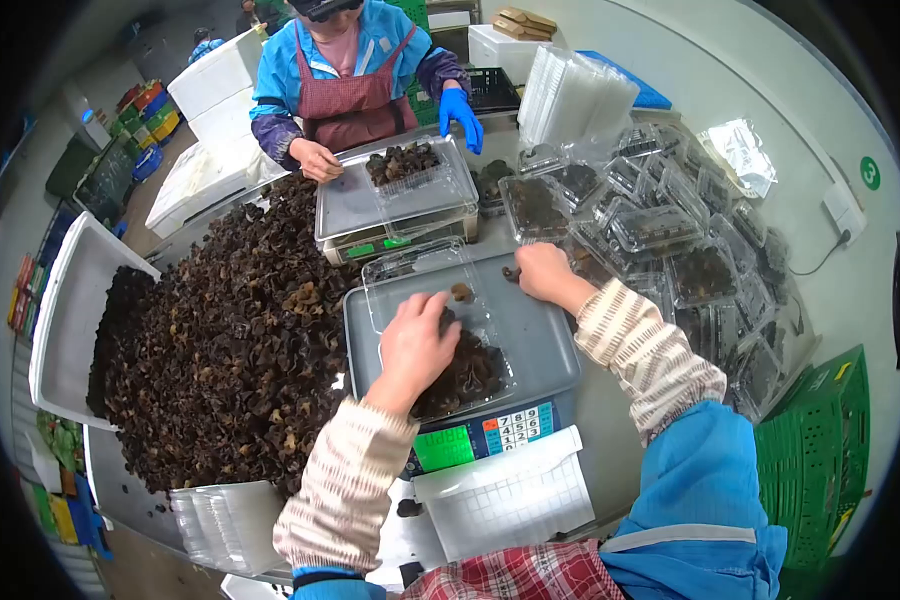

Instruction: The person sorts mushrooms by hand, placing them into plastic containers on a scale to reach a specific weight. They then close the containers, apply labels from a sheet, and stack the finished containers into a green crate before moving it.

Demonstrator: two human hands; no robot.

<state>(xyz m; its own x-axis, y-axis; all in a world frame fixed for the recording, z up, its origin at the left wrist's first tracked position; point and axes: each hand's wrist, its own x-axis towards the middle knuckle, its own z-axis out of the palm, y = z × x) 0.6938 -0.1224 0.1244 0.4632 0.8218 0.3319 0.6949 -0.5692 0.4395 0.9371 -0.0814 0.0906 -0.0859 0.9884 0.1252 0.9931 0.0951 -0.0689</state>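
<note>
A clear plastic box (505,375) lies with its lid open on the grey tray (550,345) of a digital scale, partly filled with dark wood ear mushrooms (470,375). Over it, my left hand (415,345) has its fingers curled round a dark mushroom piece. A lighter brown piece (461,292) sits just past the fingertips. At the tray's far right edge my right hand (550,275) is closed, and a small dark mushroom piece (511,273) shows at its fingers. The scale's green display (444,449) is lit, its digits too blurred to read.
A large mushroom heap (240,330) spills from a white foam box (65,330) on the left. Opposite, a co-worker (345,90) stands at another scale (400,205). Filled clear boxes (655,230) pile up at right, near a green crate (815,455). Stacked empty boxes (228,525) stand front left.
</note>
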